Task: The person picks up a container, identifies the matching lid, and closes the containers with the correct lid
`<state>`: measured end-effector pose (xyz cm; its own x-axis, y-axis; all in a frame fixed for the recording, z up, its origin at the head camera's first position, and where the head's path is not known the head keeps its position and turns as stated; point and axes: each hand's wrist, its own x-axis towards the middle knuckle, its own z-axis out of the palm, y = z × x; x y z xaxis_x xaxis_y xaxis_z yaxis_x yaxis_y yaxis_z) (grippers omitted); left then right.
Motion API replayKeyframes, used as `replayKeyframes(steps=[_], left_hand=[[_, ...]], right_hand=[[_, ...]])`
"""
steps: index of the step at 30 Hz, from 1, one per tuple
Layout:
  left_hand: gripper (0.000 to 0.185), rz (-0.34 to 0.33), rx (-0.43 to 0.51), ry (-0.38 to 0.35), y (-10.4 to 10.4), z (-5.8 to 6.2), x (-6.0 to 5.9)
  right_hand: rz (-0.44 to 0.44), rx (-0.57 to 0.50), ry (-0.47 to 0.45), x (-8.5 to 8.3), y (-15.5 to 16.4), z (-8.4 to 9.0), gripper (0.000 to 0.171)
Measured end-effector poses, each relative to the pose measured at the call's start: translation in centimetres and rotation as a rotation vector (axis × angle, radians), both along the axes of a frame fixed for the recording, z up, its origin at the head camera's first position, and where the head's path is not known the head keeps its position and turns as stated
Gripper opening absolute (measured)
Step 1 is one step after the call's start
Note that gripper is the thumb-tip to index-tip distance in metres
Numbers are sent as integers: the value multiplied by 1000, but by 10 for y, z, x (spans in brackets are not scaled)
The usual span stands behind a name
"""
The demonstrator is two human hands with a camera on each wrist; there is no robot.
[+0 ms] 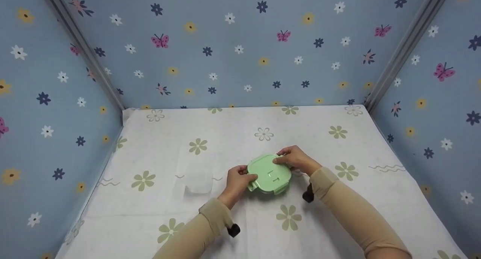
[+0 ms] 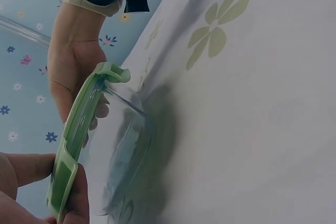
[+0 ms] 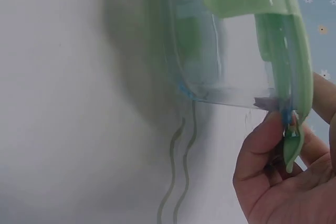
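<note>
A clear food container (image 3: pixel 239 72) has a light green snap-on lid (image 1: pixel 265 172) with side latches. My left hand (image 1: pixel 237 182) grips the lid's left edge at a latch (image 2: pixel 65 174), thumb on top and fingers beneath. At the far right edge, my right hand (image 1: pixel 297 159) pinches the rim, its thumb on the lid. The right wrist view shows fingers (image 3: pixel 260 142) curled round a latch that stands away from the container's wall (image 3: pixel 293 150). The container's base is close to the cloth; I cannot tell whether it touches.
A pale, see-through piece (image 1: pixel 199 182) of unclear kind lies on the cloth left of my left hand. The flower-printed white cloth (image 1: pixel 240 138) covers the table. Blue patterned walls (image 1: pixel 240 37) stand at the back and both sides, with grey posts (image 1: pixel 407 44) at the corners.
</note>
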<state>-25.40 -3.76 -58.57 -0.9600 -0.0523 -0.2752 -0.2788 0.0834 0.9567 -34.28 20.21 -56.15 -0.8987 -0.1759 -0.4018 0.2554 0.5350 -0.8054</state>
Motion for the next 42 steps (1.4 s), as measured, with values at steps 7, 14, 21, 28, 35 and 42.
replayKeyframes(steps=[7, 14, 21, 28, 35, 42], left_hand=[[52, 6, 1, 20, -3, 7, -11], [46, 25, -22, -9, -3, 15, -23], [45, -28, -52, -20, -3, 19, -33], [46, -59, -73, -27, -2, 18, -41], [46, -84, -66, -38, 1, 17, -46], [46, -108, -99, -43, 0, 17, -48]], right_hand=[[-49, -34, 5, 2, 1, 4, 34], [-91, -64, 7, 6, 3, 7, 35], [-140, -126, 23, 13, 6, 4, 27], [-164, -123, 18, 21, 9, 0, 26], [-194, -141, 4, 29, 12, -2, 27], [-210, -177, 10, 33, 13, -5, 23]])
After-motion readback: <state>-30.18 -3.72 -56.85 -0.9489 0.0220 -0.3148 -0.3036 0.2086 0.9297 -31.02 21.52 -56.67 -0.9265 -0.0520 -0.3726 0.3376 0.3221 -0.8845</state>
